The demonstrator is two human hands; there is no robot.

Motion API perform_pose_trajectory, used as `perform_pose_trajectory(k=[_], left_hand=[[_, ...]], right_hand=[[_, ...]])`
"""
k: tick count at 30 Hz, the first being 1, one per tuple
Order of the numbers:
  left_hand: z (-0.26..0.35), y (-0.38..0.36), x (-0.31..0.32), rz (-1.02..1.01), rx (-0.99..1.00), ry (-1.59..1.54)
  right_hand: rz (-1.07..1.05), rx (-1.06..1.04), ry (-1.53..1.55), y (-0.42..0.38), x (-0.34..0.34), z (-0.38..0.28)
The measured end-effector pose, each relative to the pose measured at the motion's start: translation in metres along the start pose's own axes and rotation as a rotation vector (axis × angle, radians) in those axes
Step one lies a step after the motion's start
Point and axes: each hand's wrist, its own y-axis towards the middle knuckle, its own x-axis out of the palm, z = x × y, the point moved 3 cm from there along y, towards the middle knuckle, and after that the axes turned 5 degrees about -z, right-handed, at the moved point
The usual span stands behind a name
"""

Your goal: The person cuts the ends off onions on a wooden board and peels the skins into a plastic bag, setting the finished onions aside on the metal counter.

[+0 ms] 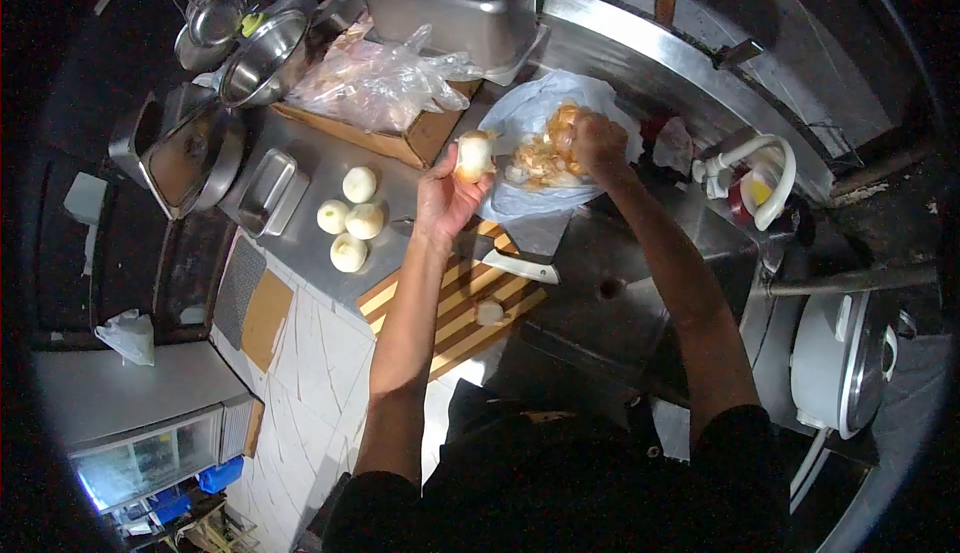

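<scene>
In my left hand (450,198) is a partly peeled onion (474,155), white with some brown skin at its lower end. My right hand (598,143) is closed over the light plastic bag (520,118), with brown onion skin (566,125) at its fingers. More loose peelings (545,168) lie in the bag. Below my hands, a striped wooden cutting board (400,303) bears a knife with a white handle (522,267) and a small pale onion piece (488,313). Several peeled onions (359,185) sit on the steel counter left of my left forearm.
A cardboard box (420,141) with clear plastic stands behind the onions, near a large upturned steel pan (450,8). A small steel tray (272,193) and steel bowl (262,58) are at left. On the right are a sink basin (610,263) and a white pot (830,363).
</scene>
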Motion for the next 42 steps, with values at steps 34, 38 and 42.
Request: perform_pose_trajectory(k=[34, 38, 42], left_hand=[[0.042, -0.044, -0.001, 0.267, 0.052, 0.367], [0.032, -0.038, 0.003, 0.239, 0.034, 0.339], [0.027, -0.036, 0.018, 0.295, 0.058, 0.394]], right_hand=[[-0.416, -0.002, 0.275, -0.057, -0.043, -0.117], [-0.934, 0.153, 0.413, -0.11, -0.009, -0.162], [-0.885, 0.068, 0.371, -0.136, 0.015, -0.166]])
